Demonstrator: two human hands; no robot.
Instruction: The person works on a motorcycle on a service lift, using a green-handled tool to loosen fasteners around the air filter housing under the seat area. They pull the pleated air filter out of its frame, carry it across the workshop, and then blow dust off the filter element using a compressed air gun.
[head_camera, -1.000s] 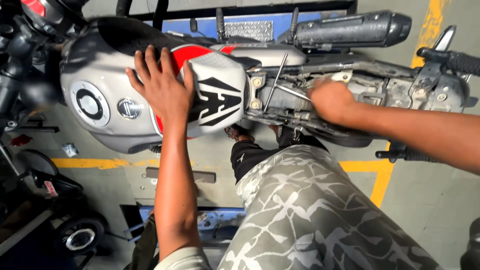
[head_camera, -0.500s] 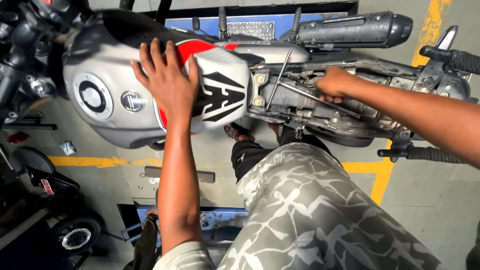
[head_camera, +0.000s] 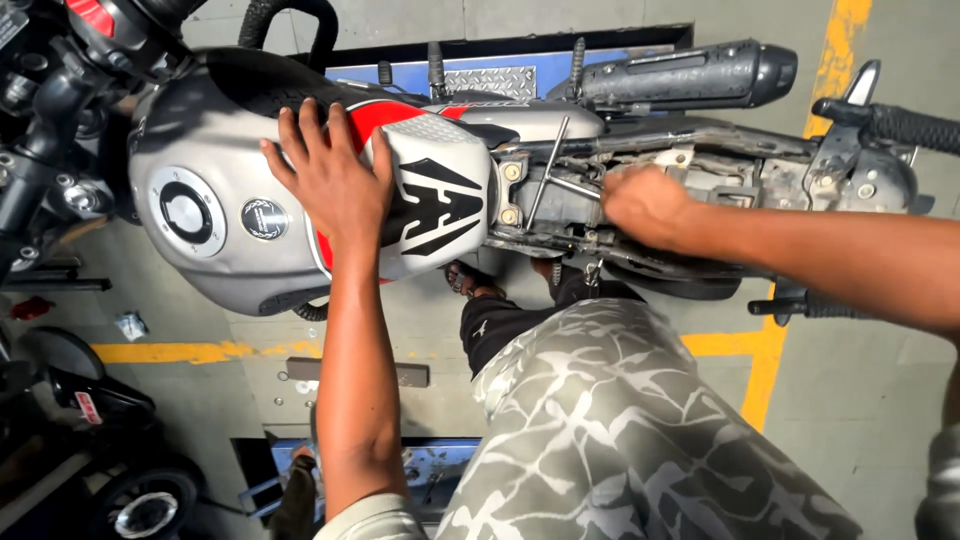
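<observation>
Head camera is looking straight down over a person's arms onto a motorcycle with its seat off. Their left hand (head_camera: 330, 180) is lying flat and open, fingers spread, pressing on the grey fuel tank (head_camera: 210, 150), partly covering its red panel. The tank is sitting at the left of the picture, with its round filler cap (head_camera: 186, 211) facing up just left of the hand.

Their right hand (head_camera: 645, 205) is reaching into the exposed frame (head_camera: 730, 175) behind the tank, curled closed with the knuckles up; what it is gripping, I cannot tell, because the fingers are hiding it. A thin metal rod (head_camera: 548, 170) is standing at a slant just left of that hand, between it and the rear edge of the tank.

A dark exhaust muffler (head_camera: 690, 72) is lying along the far side of the bike. A black handgrip (head_camera: 905, 125) is poking in from the right edge. The person's knee, in camouflage trousers (head_camera: 620, 430), is filling the lower middle, and yellow floor lines (head_camera: 180, 352) are running beneath the bike.
</observation>
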